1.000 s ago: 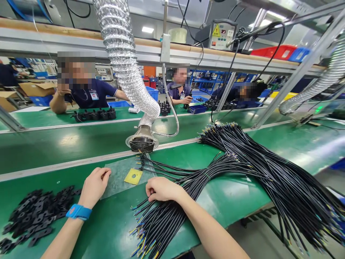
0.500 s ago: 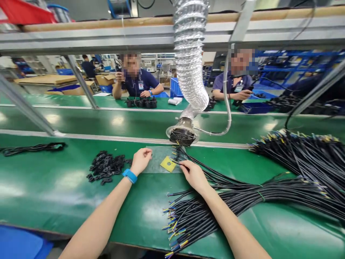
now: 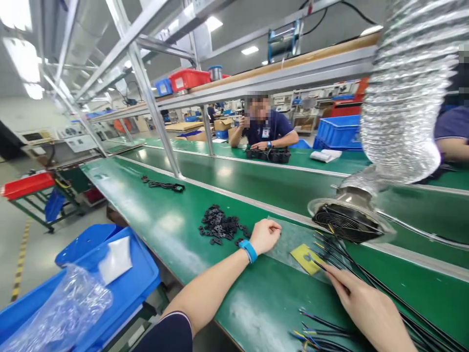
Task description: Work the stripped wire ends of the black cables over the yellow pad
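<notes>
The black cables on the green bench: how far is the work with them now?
Done: nothing finished shows. In hand: the right hand presses one thin black cable beside the yellow square pad under the round extraction fan; the left hand rests closed on the clear plastic sheet. Left: a loose pile of small black plastic parts and more cable ends.

Your bench (image 3: 154,205) is a long surface covered in green matting, split lengthwise by pale metal strips. On your strip lie a heap of small black plastic parts (image 3: 222,228), a clear sheet (image 3: 289,239) with a yellow square pad (image 3: 307,257) on it, and black cables (image 3: 366,278) running across the pad toward you. Farther left sits 1 loose black cable piece (image 3: 164,185). On the far strip stand a row of black blocks (image 3: 269,155) and a white roll (image 3: 325,155).
</notes>
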Demonstrator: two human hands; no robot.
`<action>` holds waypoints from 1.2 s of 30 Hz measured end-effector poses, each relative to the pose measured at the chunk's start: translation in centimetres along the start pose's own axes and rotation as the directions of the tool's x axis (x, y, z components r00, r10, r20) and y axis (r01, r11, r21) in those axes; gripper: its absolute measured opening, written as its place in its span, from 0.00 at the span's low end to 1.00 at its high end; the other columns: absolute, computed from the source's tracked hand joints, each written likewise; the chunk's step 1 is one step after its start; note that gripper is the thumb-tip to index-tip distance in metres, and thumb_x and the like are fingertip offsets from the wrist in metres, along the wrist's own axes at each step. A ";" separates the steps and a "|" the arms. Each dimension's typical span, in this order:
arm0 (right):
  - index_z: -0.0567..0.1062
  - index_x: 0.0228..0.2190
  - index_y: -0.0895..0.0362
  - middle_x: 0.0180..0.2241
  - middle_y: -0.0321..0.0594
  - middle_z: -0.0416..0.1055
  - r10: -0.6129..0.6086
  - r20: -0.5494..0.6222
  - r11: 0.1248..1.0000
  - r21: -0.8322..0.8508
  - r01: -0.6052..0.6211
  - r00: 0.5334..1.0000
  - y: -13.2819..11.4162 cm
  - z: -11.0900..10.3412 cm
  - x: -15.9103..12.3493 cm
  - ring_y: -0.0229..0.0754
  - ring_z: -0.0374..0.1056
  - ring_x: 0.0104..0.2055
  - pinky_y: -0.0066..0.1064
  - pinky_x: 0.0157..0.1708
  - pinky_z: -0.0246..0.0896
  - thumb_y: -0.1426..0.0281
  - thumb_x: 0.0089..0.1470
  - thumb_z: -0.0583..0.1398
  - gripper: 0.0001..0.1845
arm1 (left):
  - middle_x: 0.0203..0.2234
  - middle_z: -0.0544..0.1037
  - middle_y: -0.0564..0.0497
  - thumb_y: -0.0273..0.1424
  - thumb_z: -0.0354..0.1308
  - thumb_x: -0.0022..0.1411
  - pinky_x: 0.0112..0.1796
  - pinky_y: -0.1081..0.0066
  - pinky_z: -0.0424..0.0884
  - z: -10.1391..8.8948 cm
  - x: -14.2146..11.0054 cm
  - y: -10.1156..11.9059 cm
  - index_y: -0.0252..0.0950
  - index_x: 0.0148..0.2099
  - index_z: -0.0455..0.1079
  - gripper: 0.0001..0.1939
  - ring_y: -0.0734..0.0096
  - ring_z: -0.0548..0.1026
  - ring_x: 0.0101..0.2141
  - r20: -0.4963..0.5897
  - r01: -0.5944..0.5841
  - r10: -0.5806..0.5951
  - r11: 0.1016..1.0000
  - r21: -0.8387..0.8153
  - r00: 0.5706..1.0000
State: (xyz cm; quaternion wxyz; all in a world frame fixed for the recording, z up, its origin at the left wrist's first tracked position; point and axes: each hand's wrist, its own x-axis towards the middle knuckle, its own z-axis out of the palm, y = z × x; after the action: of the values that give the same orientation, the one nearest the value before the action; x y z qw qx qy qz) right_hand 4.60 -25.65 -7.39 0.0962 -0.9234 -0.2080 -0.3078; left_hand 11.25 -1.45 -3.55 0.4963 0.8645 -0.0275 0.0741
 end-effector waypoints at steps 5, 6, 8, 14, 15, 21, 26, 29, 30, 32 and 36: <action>0.82 0.35 0.51 0.24 0.41 0.75 -0.070 0.090 0.995 -0.058 0.075 0.993 -0.1 0.0 0.3 0.39 0.68 0.16 0.27 0.11 0.51 0.64 0.61 0.46 0.24 | 0.27 0.76 0.50 0.22 0.57 0.54 0.36 0.72 0.72 0.2 -0.2 -0.1 0.33 0.34 0.76 0.08 0.74 0.73 0.25 0.004 -0.002 0.003 0.998 -0.058 1.000; 0.82 0.34 0.51 0.24 0.41 0.75 -0.070 0.109 0.995 -0.058 0.077 0.992 -0.3 -0.2 0.4 0.38 0.68 0.16 0.27 0.12 0.51 0.64 0.61 0.46 0.24 | 0.28 0.76 0.50 0.22 0.57 0.54 0.36 0.72 0.72 0.3 -0.3 -0.1 0.33 0.34 0.76 0.08 0.74 0.73 0.26 0.008 -0.005 0.006 0.997 -0.074 1.000; 0.82 0.33 0.52 0.24 0.40 0.74 -0.063 0.110 0.996 -0.049 0.069 0.992 -0.7 -0.8 0.6 0.39 0.70 0.18 0.27 0.13 0.53 0.64 0.62 0.46 0.24 | 0.28 0.76 0.50 0.22 0.57 0.53 0.36 0.71 0.72 0.3 -0.4 -0.2 0.33 0.34 0.76 0.08 0.74 0.73 0.26 0.016 -0.002 0.004 0.994 -0.110 1.000; 0.80 0.32 0.52 0.31 0.40 0.78 0.174 0.059 0.955 0.232 -0.183 0.983 -1.9 -2.3 1.3 0.41 0.74 0.27 0.27 0.24 0.65 0.56 0.62 0.49 0.23 | 0.21 0.75 0.51 0.27 0.54 0.58 0.30 0.74 0.71 0.6 -0.9 0.6 0.31 0.41 0.74 0.11 0.74 0.75 0.24 0.162 0.074 -0.027 0.954 -0.289 0.986; 0.80 0.32 0.53 0.32 0.41 0.78 0.205 0.069 0.926 0.310 -0.216 0.976 -2.3 -2.7 1.3 0.42 0.74 0.29 0.28 0.27 0.66 0.56 0.62 0.50 0.23 | 0.22 0.75 0.51 0.28 0.55 0.58 0.29 0.74 0.71 0.7 -1.4 0.9 0.31 0.42 0.74 0.11 0.74 0.74 0.24 0.217 0.103 -0.027 0.931 -0.350 0.976; 0.77 0.29 0.58 0.31 0.41 0.76 0.267 0.212 0.785 0.518 -0.339 0.940 -4.2 -4.4 1.7 0.39 0.71 0.33 0.26 0.35 0.63 0.68 0.63 0.51 0.17 | 0.26 0.76 0.48 0.40 0.67 0.50 0.28 0.75 0.67 0.6 -4.7 3.0 0.30 0.42 0.76 0.21 0.75 0.71 0.25 0.548 0.379 -0.010 0.733 -0.565 0.836; 0.76 0.30 0.58 0.32 0.37 0.75 0.262 0.298 0.773 0.505 -0.385 0.918 -3.5 -4.7 1.7 0.36 0.69 0.35 0.22 0.37 0.59 0.71 0.63 0.53 0.14 | 0.30 0.78 0.47 0.39 0.70 0.47 0.33 0.70 0.70 0.8 -4.9 3.4 0.33 0.42 0.77 0.21 0.69 0.72 0.29 0.626 0.499 -0.090 0.695 -0.517 0.774; 0.77 0.31 0.57 0.33 0.36 0.75 0.261 0.317 0.770 0.501 -0.395 0.912 -3.6 -5.1 1.6 0.35 0.69 0.36 0.22 0.38 0.58 0.72 0.63 0.54 0.13 | 0.27 0.78 0.47 0.40 0.71 0.44 0.33 0.69 0.70 0.8 -5.2 3.9 0.33 0.41 0.77 0.23 0.67 0.72 0.29 0.592 0.490 -0.124 0.705 -0.512 0.796; 0.77 0.31 0.57 0.33 0.35 0.75 0.257 0.322 0.769 0.503 -0.395 0.911 -3.7 -5.3 1.6 0.35 0.69 0.36 0.22 0.38 0.58 0.72 0.63 0.54 0.13 | 0.26 0.78 0.47 0.40 0.71 0.43 0.32 0.69 0.70 0.8 -5.2 4.0 0.33 0.41 0.78 0.23 0.67 0.72 0.28 0.578 0.488 -0.134 0.703 -0.517 0.805; 0.77 0.32 0.57 0.33 0.35 0.75 0.250 0.330 0.765 0.509 -0.395 0.910 -3.6 -5.4 1.6 0.35 0.68 0.35 0.22 0.38 0.58 0.72 0.64 0.53 0.13 | 0.26 0.77 0.47 0.38 0.71 0.42 0.31 0.70 0.71 0.9 -5.2 4.1 0.32 0.40 0.78 0.22 0.68 0.72 0.27 0.568 0.505 -0.159 0.684 -0.526 0.807; 0.76 0.33 0.57 0.33 0.35 0.75 0.244 0.347 0.760 0.513 -0.400 0.906 -3.5 -5.3 1.6 0.35 0.67 0.34 0.22 0.37 0.58 0.72 0.65 0.52 0.14 | 0.29 0.77 0.46 0.30 0.68 0.45 0.29 0.71 0.72 1.3 -5.0 4.3 0.32 0.37 0.78 0.14 0.70 0.72 0.27 0.613 0.610 -0.220 0.569 -0.551 0.759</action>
State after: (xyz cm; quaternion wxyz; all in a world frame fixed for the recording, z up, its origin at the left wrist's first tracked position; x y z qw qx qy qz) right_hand 1.45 -23.63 -2.04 0.3929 -0.9050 -0.1382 -0.0862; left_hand 5.94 -4.90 -1.34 0.7748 0.5645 0.0359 -0.2823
